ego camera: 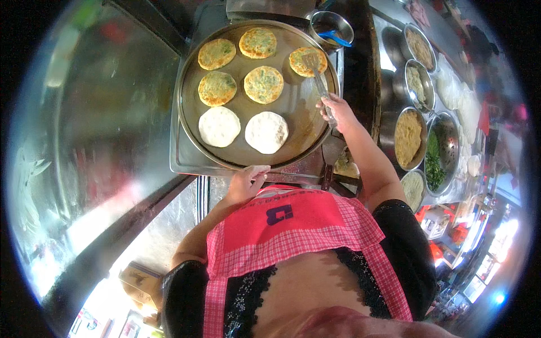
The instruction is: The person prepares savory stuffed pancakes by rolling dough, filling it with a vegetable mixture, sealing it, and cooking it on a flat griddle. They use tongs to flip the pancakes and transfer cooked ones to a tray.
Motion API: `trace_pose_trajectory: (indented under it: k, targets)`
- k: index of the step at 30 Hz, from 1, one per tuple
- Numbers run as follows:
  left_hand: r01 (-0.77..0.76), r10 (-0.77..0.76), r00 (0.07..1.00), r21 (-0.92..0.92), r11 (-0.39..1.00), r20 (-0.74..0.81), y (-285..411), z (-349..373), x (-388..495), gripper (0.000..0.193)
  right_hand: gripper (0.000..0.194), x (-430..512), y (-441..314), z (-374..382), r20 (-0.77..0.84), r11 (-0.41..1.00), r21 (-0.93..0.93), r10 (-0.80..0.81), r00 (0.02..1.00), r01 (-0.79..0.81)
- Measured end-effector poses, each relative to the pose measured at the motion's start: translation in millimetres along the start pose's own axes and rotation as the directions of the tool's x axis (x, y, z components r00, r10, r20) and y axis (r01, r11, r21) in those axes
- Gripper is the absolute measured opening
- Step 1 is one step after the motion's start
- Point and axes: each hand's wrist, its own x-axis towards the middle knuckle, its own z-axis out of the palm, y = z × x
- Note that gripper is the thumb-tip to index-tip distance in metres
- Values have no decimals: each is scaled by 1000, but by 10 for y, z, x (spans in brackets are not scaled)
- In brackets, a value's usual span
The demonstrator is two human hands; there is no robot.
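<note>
My right hand (337,113) grips the handle of a slotted metal spatula (321,86). The spatula's blade lies over a browned flatbread (299,67) at the right side of a large round griddle (270,110). Several other browned flatbreads with green flecks, among them one at the centre (263,84), lie in the griddle's far and middle parts. Nearer to me are two pale, uncooked-looking rounds, a left one (219,126) and a right one (266,132). At the near rim is my left hand (248,181), holding nothing, its thumb apart from the fingers; whether it touches the rim I cannot tell.
Beyond the griddle's right edge stands a steel pot (331,21) with a blue-handled utensil (336,38). Another spatula (331,154) lies at the near right. Along the right counter are bowls of fillings, including a yellowish one (408,137) and chopped greens (434,164). A metal panel (114,105) rises at left.
</note>
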Motion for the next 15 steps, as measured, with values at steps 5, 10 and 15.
trace_pose_trajectory:
  k: [5, 10, 15]
  targets:
    - [-24, 18, 997, 70, 997, 73, -122, 3, -36, 27, 53, -289, -299, -280, 82, 105, -978, -592, 802, 177]
    - [-55, 55, 998, 75, 996, 9, -178, 70, -38, 25, 64, -616, -347, -509, 285, -245, -952, -497, 820, 182]
    - [-37, 35, 998, 33, 999, 43, -170, 111, -4, 26, 59, -972, 17, -659, 122, 341, -899, -411, 903, 276]
